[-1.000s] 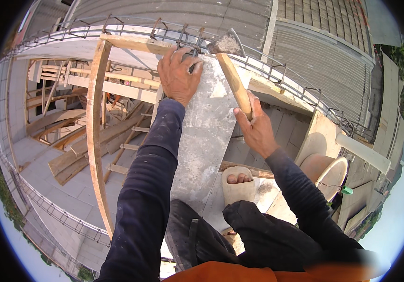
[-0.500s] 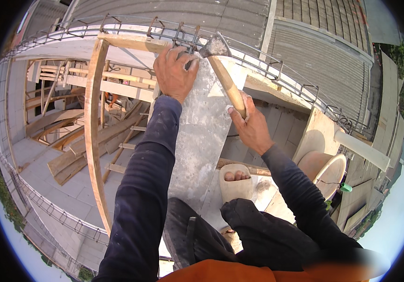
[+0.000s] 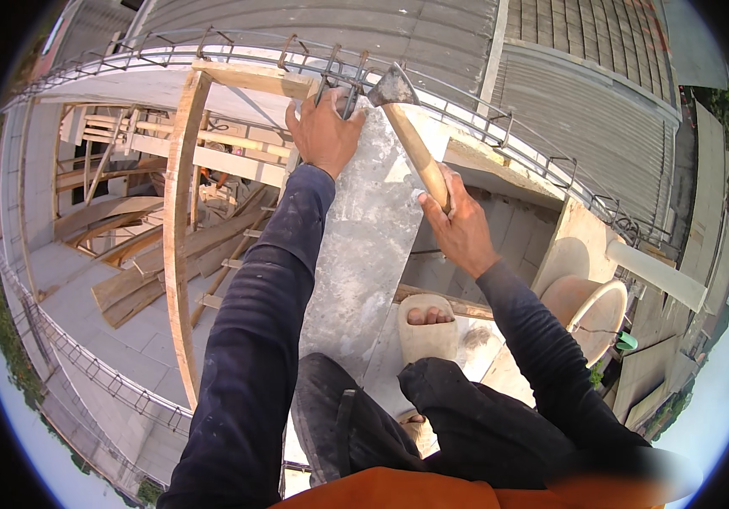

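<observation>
A hatchet (image 3: 419, 157) with a wooden handle and a flared, cement-smeared metal head is gripped in my right hand (image 3: 464, 227). Its fingers wrap round the lower handle, while the head hovers around the far end of a grey concrete strip (image 3: 356, 246). At that same end is my left hand (image 3: 324, 137), fingers spread on either side of upright rebar stubs (image 3: 352, 92); its fingertips are partly hidden. A wooden frame (image 3: 176, 212) meets the strip just left of this hand.
Rebar lattice (image 3: 250, 49) runs along the far edge, with grey roofs (image 3: 322, 30) beyond. Loose planks (image 3: 152, 271) lie below on the left. To the right are a recess (image 3: 483, 233) and a pale bucket (image 3: 597, 314). My sandalled foot (image 3: 428, 327) stands beside the strip.
My left hand's curled fingers have lowered and spread by the rebar stubs. The hatchet stays in my right hand with little movement, and the whole view has shifted slightly.
</observation>
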Demonstrator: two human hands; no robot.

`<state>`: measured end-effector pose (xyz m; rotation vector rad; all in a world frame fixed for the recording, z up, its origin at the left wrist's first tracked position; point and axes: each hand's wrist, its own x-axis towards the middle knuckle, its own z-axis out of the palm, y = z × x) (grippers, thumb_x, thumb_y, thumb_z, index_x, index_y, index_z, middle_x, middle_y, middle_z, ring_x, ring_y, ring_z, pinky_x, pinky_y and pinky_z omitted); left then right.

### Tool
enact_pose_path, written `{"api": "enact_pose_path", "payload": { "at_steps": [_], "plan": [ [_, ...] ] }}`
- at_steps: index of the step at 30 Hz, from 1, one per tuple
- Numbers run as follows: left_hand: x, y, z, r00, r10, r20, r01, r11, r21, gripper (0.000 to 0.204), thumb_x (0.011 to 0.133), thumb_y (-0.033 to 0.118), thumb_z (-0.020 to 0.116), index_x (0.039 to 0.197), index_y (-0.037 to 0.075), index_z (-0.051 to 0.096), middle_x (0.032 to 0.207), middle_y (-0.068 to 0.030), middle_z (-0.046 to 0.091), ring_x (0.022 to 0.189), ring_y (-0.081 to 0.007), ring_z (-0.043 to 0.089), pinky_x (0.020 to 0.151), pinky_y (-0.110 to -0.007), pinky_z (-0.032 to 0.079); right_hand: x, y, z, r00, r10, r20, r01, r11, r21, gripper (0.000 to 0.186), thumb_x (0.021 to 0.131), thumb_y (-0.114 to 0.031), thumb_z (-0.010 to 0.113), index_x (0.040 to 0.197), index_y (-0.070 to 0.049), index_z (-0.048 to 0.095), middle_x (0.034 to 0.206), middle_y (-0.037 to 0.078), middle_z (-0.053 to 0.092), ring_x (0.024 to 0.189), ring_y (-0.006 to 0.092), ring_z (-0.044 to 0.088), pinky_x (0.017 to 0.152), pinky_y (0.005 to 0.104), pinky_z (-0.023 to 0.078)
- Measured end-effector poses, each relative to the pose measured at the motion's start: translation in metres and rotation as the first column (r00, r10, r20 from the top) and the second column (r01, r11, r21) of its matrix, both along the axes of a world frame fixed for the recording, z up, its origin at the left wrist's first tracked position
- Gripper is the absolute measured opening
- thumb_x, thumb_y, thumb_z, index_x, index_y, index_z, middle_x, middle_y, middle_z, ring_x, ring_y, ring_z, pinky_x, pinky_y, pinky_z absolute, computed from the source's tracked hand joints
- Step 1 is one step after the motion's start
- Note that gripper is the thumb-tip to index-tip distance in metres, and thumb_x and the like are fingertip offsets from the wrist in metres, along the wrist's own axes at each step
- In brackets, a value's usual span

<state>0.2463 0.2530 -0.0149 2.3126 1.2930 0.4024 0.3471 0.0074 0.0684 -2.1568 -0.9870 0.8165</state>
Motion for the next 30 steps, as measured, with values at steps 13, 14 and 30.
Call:
{"api": "enact_pose_path", "payload": {
  "at_steps": [13, 14, 30],
  "plan": [
    [0.004, 0.028, 0.024, 0.989, -0.086, -0.123, 0.022, 0.892, -0.452, 0.033, 0.086, 0.032, 0.078, 0.116, 0.021, 0.084, 0.102, -0.0078, 0.082, 0.115, -0.0304, 0.072, 0.126, -0.058, 0.026, 0.003, 0.006, -0.008, 0.997, 0.042, 0.06, -0.041, 0.999, -0.023, 0.06, 0.106, -0.029, 0.067, 0.157, -0.004, 0.047, 0.139, 0.028, 0.068, 0.12, 0.0464, 0.07, 0.1, 0.0482, 0.058],
    [0.004, 0.027, 0.023, 0.983, -0.094, -0.157, 0.019, 0.905, -0.425, 0.032, 0.086, 0.032, 0.077, 0.115, 0.019, 0.084, 0.105, -0.0096, 0.082, 0.116, -0.032, 0.072, 0.126, -0.058, 0.026, 0.004, 0.005, -0.012, 0.995, 0.06, 0.08, -0.059, 0.998, -0.018, 0.06, 0.106, -0.029, 0.067, 0.157, -0.004, 0.047, 0.14, 0.028, 0.067, 0.121, 0.0458, 0.07, 0.101, 0.0477, 0.058],
    [0.005, 0.028, 0.018, 0.945, -0.15, -0.29, 0.033, 0.928, -0.371, 0.036, 0.09, 0.043, 0.076, 0.113, 0.017, 0.084, 0.109, -0.0159, 0.082, 0.114, -0.0353, 0.075, 0.122, -0.06, 0.031, 0.006, 0.021, -0.003, 0.98, 0.084, 0.182, -0.087, 0.996, 0.013, 0.065, 0.108, -0.028, 0.064, 0.165, -0.008, 0.041, 0.146, 0.028, 0.064, 0.121, 0.0421, 0.072, 0.1, 0.0475, 0.06]
  ]
}}
